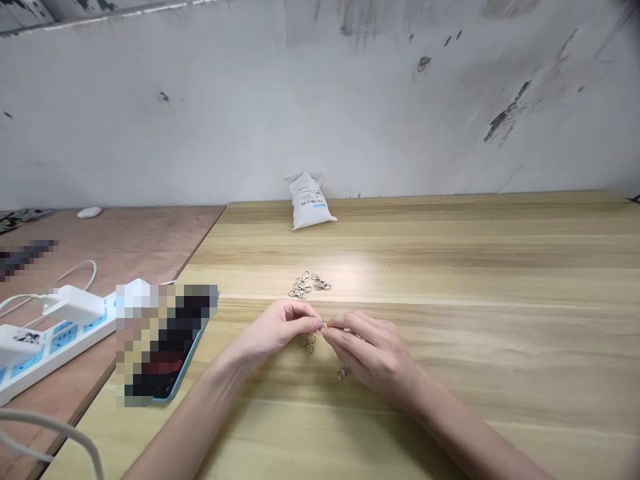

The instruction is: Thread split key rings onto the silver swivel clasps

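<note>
My left hand [280, 330] and my right hand [367, 350] meet above the light wooden tabletop [450, 280], their fingertips pinching a small metal split ring [324, 325] between them. A heap of silver swivel lobster clasps [307, 285] lies just beyond my hands. Several loose metal rings [307, 343] sit under and just in front of my left fingertips. A single metal clasp [343, 373] lies below my right hand, partly hidden by it. Something small may be tucked under my right fingers, but I cannot tell.
A white printed plastic bag [310, 202] stands near the wall at the table's far edge. To the left are a phone [170, 360] with a blurred screen, a white power strip [55, 347] with cables on a lower plywood table [135, 247], and a white mouse [89, 212].
</note>
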The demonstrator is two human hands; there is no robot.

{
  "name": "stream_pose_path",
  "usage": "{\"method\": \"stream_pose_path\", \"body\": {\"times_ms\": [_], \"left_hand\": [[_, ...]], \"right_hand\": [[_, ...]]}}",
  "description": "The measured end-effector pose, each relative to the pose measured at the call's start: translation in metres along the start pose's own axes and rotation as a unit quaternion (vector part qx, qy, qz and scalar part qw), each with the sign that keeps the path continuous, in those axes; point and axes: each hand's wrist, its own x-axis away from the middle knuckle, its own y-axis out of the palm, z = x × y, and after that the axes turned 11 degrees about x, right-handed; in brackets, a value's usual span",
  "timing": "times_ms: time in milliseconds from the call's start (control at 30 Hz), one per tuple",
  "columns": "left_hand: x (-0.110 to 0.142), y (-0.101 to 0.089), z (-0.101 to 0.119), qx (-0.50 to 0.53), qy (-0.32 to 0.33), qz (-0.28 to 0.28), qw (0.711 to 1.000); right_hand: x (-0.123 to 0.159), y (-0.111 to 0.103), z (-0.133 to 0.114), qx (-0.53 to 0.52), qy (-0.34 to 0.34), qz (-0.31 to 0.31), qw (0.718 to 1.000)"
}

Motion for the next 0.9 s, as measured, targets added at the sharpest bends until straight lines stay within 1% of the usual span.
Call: {"method": "stream_pose_path", "body": {"times_ms": [67,167,267,333,400,500,567,633,667,700,733,767,800,833,867,900], "left_hand": [[0.001,0.000,0.001,-0.027,0.019,0.003,0.999],[0.002,0.003,0.001,-0.112,0.076,0.031,0.990],[0.003,0.007,-0.001,-0.225,0.146,0.072,0.961],[0.004,0.008,-0.003,-0.283,0.189,0.085,0.936],[0.004,0.009,-0.004,-0.318,0.223,0.087,0.917],[0.004,0.009,-0.005,-0.344,0.258,0.079,0.899],[0.004,0.010,-0.005,-0.364,0.278,0.073,0.886],[0.005,0.010,-0.005,-0.392,0.309,0.082,0.863],[0.005,0.010,-0.005,-0.407,0.326,0.092,0.848],[0.004,0.009,-0.005,-0.419,0.343,0.105,0.834],[0.004,0.009,-0.005,-0.428,0.360,0.116,0.821],[0.004,0.008,-0.005,-0.433,0.376,0.127,0.810],[0.004,0.008,-0.006,-0.434,0.391,0.134,0.801],[0.003,0.008,-0.006,-0.435,0.406,0.142,0.791],[0.003,0.008,-0.006,-0.437,0.423,0.150,0.779],[0.003,0.009,-0.006,-0.442,0.440,0.159,0.765]], "right_hand": [[0.000,0.000,0.000,-0.012,0.010,-0.001,1.000],[0.000,0.003,0.000,-0.047,0.044,-0.003,0.998],[0.000,0.004,-0.001,-0.073,0.071,-0.023,0.995],[-0.001,0.004,0.000,-0.076,0.076,-0.033,0.994],[-0.001,0.003,0.000,-0.069,0.070,-0.030,0.995],[-0.001,0.000,0.001,-0.038,0.050,-0.028,0.998],[-0.002,-0.001,0.001,-0.033,0.057,-0.028,0.997],[-0.003,-0.003,0.000,-0.073,0.108,-0.026,0.991],[-0.004,-0.003,0.000,-0.115,0.155,-0.026,0.981],[-0.005,-0.004,0.000,-0.172,0.210,-0.029,0.962],[-0.006,-0.004,0.000,-0.242,0.270,-0.042,0.931],[-0.008,-0.005,0.000,-0.322,0.330,-0.063,0.885],[-0.009,-0.006,0.001,-0.406,0.386,-0.087,0.824],[-0.011,-0.007,0.001,-0.486,0.432,-0.110,0.752],[-0.012,-0.008,0.001,-0.553,0.468,-0.128,0.678],[-0.014,-0.010,0.001,-0.604,0.492,-0.140,0.611]]}}
